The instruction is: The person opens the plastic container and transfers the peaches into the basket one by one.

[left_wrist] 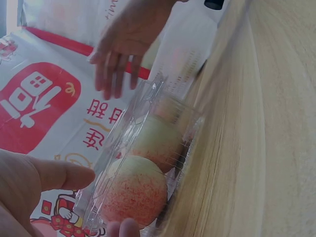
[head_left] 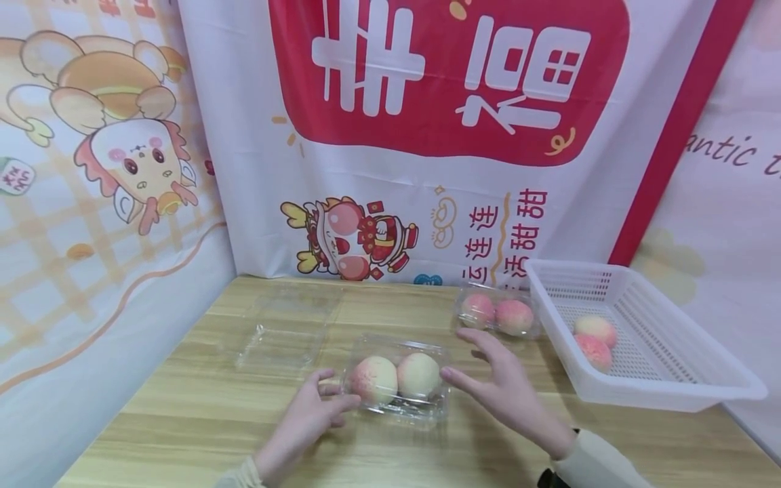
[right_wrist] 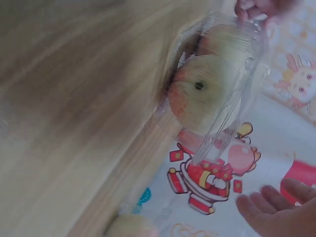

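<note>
A clear plastic clamshell box [head_left: 399,415] with two cream-and-pink peaches lies on the table in front of me, its lid over them. One peach [head_left: 374,381] is at the left and the other peach [head_left: 418,375] at the right. My left hand [head_left: 311,413] is at the box's left end, thumb and fingers spread; whether it touches the plastic I cannot tell. Just off the right end is my right hand [head_left: 509,393], fingers extended and holding nothing. In the right wrist view, the peach [right_wrist: 205,94] at the near end shows a dark stem hollow.
An empty clear box [head_left: 287,332] lies unfolded at the back left. Behind my right hand, another clear box [head_left: 497,313] holds two pinker peaches. A white perforated basket [head_left: 665,393] with two peaches stands on the right. Printed cloth [head_left: 256,176] hangs along the table's back edge.
</note>
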Demonstrator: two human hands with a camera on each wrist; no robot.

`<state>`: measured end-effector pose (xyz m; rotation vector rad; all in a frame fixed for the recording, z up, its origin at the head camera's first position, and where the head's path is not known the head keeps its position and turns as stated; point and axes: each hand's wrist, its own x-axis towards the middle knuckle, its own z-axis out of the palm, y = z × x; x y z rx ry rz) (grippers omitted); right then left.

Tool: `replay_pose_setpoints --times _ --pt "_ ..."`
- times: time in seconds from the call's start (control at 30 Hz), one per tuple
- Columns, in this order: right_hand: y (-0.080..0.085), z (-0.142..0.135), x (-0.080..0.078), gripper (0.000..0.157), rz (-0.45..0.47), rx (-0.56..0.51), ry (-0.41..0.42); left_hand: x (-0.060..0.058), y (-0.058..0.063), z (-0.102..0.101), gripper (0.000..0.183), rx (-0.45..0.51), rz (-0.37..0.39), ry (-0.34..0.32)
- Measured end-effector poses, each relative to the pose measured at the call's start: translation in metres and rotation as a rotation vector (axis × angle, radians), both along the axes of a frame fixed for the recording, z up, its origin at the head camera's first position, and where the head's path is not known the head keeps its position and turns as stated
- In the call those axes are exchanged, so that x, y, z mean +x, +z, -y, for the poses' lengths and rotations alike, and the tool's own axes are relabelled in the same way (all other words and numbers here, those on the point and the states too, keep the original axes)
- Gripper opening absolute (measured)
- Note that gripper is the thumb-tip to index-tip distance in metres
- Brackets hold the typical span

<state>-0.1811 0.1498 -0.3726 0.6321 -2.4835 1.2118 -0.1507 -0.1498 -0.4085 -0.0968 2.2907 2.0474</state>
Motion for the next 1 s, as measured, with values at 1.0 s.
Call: replay_pose_setpoints --times 1.0 --pt "-0.037 0.035 -0.026 0.07 -0.248 0.222 0.414 0.001 -0.005 -0.022 0.098 -0.117 -0.125 -0.008"
